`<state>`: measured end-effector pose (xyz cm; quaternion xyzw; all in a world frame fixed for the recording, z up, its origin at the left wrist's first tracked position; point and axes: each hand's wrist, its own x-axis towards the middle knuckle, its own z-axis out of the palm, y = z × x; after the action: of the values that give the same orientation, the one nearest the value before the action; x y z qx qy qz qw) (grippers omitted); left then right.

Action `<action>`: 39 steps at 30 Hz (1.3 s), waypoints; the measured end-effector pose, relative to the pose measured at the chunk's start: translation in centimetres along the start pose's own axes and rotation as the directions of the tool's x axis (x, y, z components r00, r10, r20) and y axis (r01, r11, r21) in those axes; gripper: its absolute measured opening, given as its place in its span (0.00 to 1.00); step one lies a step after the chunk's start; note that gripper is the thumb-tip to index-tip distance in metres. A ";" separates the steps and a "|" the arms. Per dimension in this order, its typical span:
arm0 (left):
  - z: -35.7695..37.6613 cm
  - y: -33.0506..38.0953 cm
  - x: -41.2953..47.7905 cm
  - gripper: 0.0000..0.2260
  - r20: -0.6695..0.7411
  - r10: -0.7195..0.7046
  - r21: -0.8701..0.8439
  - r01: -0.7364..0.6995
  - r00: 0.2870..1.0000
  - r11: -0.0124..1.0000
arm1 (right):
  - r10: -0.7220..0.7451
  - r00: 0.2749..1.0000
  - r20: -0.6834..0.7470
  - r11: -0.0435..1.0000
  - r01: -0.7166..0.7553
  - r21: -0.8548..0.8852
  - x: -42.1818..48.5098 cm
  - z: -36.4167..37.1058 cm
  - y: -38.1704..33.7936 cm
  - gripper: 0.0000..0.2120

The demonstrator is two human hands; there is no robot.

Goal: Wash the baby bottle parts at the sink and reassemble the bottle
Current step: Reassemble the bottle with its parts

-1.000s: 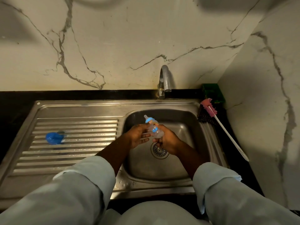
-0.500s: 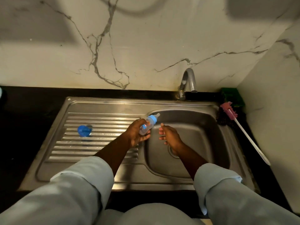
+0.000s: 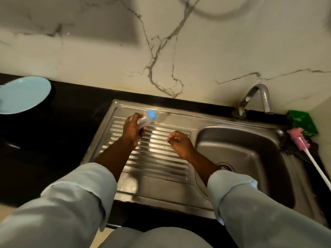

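Steel sink [image 3: 179,190], drainboard on left, basin on right. Left hand [image 3: 132,129] grips baby bottle [image 3: 147,118] by its clear body, blue collar end pointing up-right toward the wall; bottle blurred, held over the far part of the ribbed drainboard, nipple not clear. Right hand [image 3: 180,143] over drainboard near the basin edge, fingers loosely curled, holding nothing, apart from the bottle. Tap [image 3: 256,97] at the back of the basin. Pink bottle brush [image 3: 302,140] with white handle lies on the right rim, green sponge [image 3: 302,122] just behind it. Light blue plate [image 3: 23,94] on the black bench [image 3: 53,140], far left. Grey sleeves rolled above wrists.
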<state>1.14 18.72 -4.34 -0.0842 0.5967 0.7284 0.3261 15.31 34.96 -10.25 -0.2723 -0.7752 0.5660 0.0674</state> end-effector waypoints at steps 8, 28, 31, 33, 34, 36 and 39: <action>-8.9 1.5 2.1 0.14 -0.125 0.023 0.056 -0.016 0.992 0.998 | -0.282 0.917 0.281 0.830 0.380 -0.408 1.7 9.5 -4.0 0.34; -14.5 1.9 2.5 0.12 -0.077 -0.005 0.189 0.019 0.997 0.982 | -0.345 0.939 -0.011 0.915 0.334 -0.226 1.7 11.2 -7.3 0.19; -13.5 1.5 2.3 0.14 -0.010 -0.063 0.138 0.064 0.998 0.988 | -0.293 0.956 0.011 0.942 0.291 -0.167 1.5 9.8 -7.3 0.21; -13.2 1.3 2.3 0.15 0.009 -0.080 0.128 0.078 0.997 0.989 | -0.232 0.973 -0.019 0.969 0.229 -0.095 1.3 9.0 -6.9 0.21; -13.0 1.2 2.3 0.15 0.013 -0.081 0.138 0.078 0.997 0.987 | -0.182 0.982 -0.043 0.983 0.182 -0.012 1.0 8.6 -6.8 0.20; -12.8 1.0 2.4 0.16 0.031 -0.078 0.163 0.072 0.996 0.984 | -0.109 0.994 -0.029 0.987 0.111 0.116 0.3 7.9 -6.8 0.20; -11.9 0.4 2.3 0.17 0.092 -0.116 0.264 0.089 0.989 0.960 | -0.143 0.987 0.077 0.987 0.136 0.082 -0.3 7.9 -6.8 0.21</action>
<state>-4.06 8.54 -8.40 -0.0326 0.6635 0.6296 0.4029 9.90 26.74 -6.75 -0.1911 -0.7724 0.5997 0.0853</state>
